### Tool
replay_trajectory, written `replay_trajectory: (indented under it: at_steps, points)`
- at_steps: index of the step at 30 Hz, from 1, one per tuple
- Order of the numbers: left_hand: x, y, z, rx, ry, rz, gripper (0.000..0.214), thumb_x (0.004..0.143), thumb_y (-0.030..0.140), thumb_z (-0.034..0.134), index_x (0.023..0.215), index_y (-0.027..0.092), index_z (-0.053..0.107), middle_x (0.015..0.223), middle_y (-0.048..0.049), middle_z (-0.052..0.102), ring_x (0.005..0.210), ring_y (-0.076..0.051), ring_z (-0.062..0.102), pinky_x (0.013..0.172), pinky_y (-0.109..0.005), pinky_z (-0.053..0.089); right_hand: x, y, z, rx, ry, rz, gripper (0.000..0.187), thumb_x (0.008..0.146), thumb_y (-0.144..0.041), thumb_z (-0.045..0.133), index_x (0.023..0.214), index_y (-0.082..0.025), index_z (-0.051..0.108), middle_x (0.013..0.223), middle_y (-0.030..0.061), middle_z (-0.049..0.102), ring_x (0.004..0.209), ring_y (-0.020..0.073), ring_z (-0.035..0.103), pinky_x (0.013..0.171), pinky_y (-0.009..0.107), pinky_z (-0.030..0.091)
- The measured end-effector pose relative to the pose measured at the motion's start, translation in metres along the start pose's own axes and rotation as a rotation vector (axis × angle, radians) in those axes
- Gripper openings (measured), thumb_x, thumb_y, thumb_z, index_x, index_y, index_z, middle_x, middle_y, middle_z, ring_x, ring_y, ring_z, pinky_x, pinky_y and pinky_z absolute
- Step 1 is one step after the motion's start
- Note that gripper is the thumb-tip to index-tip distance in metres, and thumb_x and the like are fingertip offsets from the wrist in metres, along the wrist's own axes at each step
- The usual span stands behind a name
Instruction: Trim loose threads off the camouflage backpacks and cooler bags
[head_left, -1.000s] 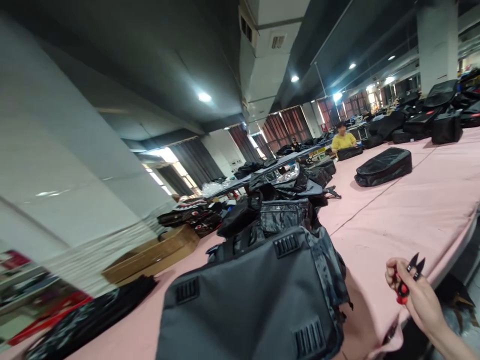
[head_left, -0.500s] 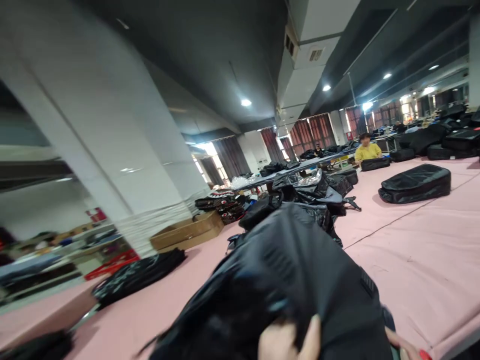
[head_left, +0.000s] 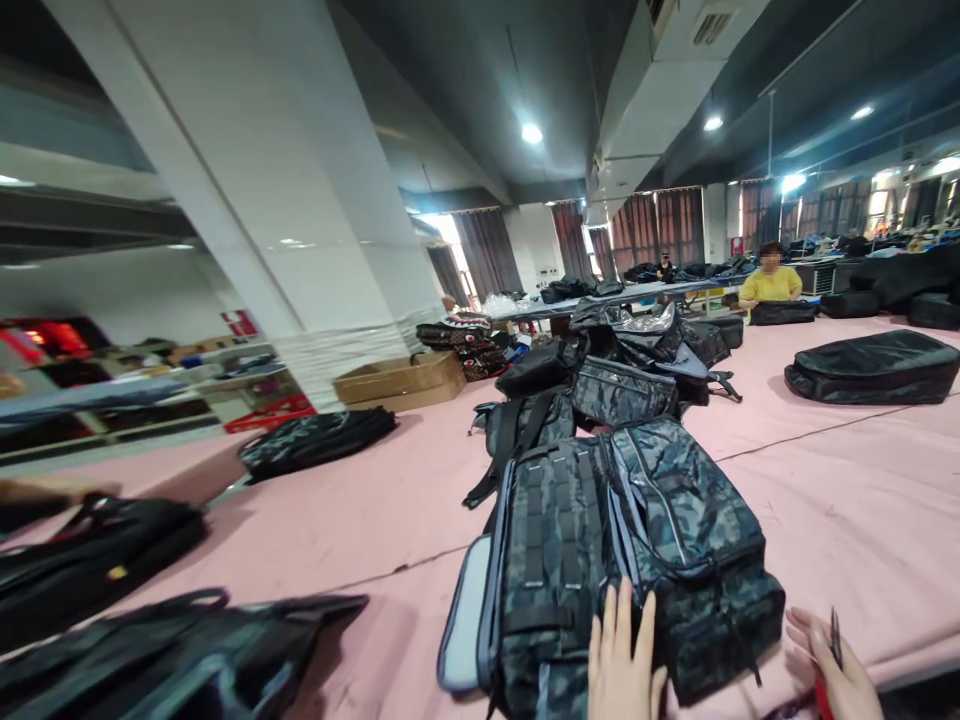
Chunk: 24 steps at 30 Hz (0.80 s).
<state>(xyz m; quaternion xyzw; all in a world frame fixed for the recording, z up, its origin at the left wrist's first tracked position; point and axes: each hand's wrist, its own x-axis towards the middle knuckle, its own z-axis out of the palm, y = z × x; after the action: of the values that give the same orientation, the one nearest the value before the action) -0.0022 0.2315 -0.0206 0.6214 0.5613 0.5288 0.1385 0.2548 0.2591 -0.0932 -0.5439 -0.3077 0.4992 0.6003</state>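
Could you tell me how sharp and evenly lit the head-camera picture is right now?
Head view: camouflage backpack and left hand fairly sharp; ceiling lights flare; far windows blown out; pillar leans from wide-angle distortion; left edge smeared.

Left hand (head_left: pixel 621 662) enters at the near edge, right of centre. Fingers extended and held close together, pointing away, palm down and flat. Wrist and forearm out of view.

Right hand (head_left: pixel 834 672) sits at the near right corner, only partly in view. Fingers curled loosely inward, closed around a slim dark tool with a red part. Wrist cut off by the picture's edge.
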Motion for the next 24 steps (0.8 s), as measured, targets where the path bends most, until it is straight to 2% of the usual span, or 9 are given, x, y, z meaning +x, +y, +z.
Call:
replay_trajectory:
  at_steps: [3,6,10,13,15,17,19,21,24]
  points:
    - [-0.002,0.001,-0.004,0.499,-0.142,0.139,0.062,0.072,0.008,0.044,0.13,0.029,0.041,0.146,-0.0034,0.027,0.135,-0.027,0.018,0.107,-0.054,0.018,-0.005,-0.014,0.023,-0.103,0.068,-0.146,0.057,0.074,-0.061,0.051,0.111,-0.016,0.053,0.115,0.0116,0.059,0.109,0.0277,0.054,0.092,0.039,0.045]
    - [-0.003,0.0,-0.007,0.796,-0.147,0.236,0.07,0.071,0.01,0.049,0.136,0.03,0.031,0.149,-0.0033,0.019,0.135,-0.027,0.019,0.105,-0.049,0.027,-0.011,-0.031,0.038,-0.193,0.12,-0.288,0.051,0.08,-0.057,0.045,0.111,-0.017,0.053,0.114,0.0106,0.058,0.103,0.0238,0.056,0.091,0.036,0.045]
    - [-0.01,-0.005,-0.005,0.816,-0.117,0.301,0.071,0.071,0.024,0.058,0.137,0.028,0.029,0.149,-0.0068,0.017,0.134,-0.029,0.021,0.104,-0.048,0.029,-0.015,-0.06,0.053,-0.338,0.019,-0.401,0.041,0.083,-0.05,0.042,0.101,-0.016,0.057,0.098,0.0088,0.063,0.082,0.0193,0.061,0.076,0.029,0.048]
    - [-0.017,-0.008,-0.004,0.788,-0.114,0.348,0.066,0.072,0.03,0.06,0.134,0.028,0.036,0.149,-0.0099,0.017,0.133,-0.032,0.022,0.103,-0.05,0.03,-0.016,-0.091,0.078,-0.534,-0.193,-0.491,0.031,0.085,-0.039,0.039,0.095,-0.017,0.06,0.088,0.0063,0.065,0.075,0.0172,0.061,0.071,0.027,0.048]
    - [-0.021,-0.009,-0.004,0.793,-0.104,0.394,0.06,0.074,0.028,0.058,0.131,0.027,0.04,0.149,-0.0122,0.015,0.133,-0.033,0.022,0.101,-0.051,0.032,-0.019,-0.113,0.107,-0.726,-0.364,-0.562,0.025,0.084,-0.029,0.039,0.089,-0.019,0.061,0.088,0.0051,0.066,0.078,0.017,0.061,0.073,0.026,0.047]
    - [-0.025,-0.009,-0.006,0.809,-0.082,0.435,0.058,0.075,0.026,0.057,0.131,0.025,0.041,0.149,-0.0144,0.014,0.133,-0.034,0.021,0.1,-0.051,0.033,-0.023,-0.131,0.145,-0.972,-0.441,-0.629,0.024,0.083,-0.025,0.04,0.084,-0.021,0.064,0.088,0.0037,0.067,0.084,0.0179,0.061,0.076,0.027,0.046]
    - [-0.029,-0.009,-0.008,0.83,-0.08,0.453,0.059,0.075,0.024,0.057,0.132,0.023,0.04,0.148,-0.016,0.017,0.132,-0.035,0.021,0.1,-0.051,0.033,-0.029,-0.141,0.185,-1.173,-0.396,-0.682,0.023,0.083,-0.025,0.043,0.091,-0.021,0.064,0.095,0.0053,0.066,0.09,0.0193,0.061,0.079,0.028,0.045]
    - [-0.036,-0.012,-0.008,0.839,-0.087,0.452,0.059,0.076,0.026,0.057,0.132,0.022,0.039,0.146,-0.0171,0.023,0.132,-0.034,0.023,0.1,-0.05,0.034,-0.033,-0.143,0.223,-1.387,-0.317,-0.673,0.027,0.081,-0.032,0.049,0.097,-0.015,0.063,0.096,0.0122,0.065,0.086,0.0241,0.063,0.074,0.033,0.048]
    - [-0.054,-0.027,-0.004,0.803,-0.033,0.436,0.052,0.074,0.031,0.059,0.125,0.022,0.049,0.139,-0.0168,0.038,0.13,-0.034,0.028,0.098,-0.049,0.037,-0.037,-0.134,0.262,-1.563,-0.323,-0.637,0.036,0.078,-0.039,0.056,0.09,-0.006,0.064,0.089,0.0209,0.064,0.081,0.0297,0.064,0.066,0.036,0.049]
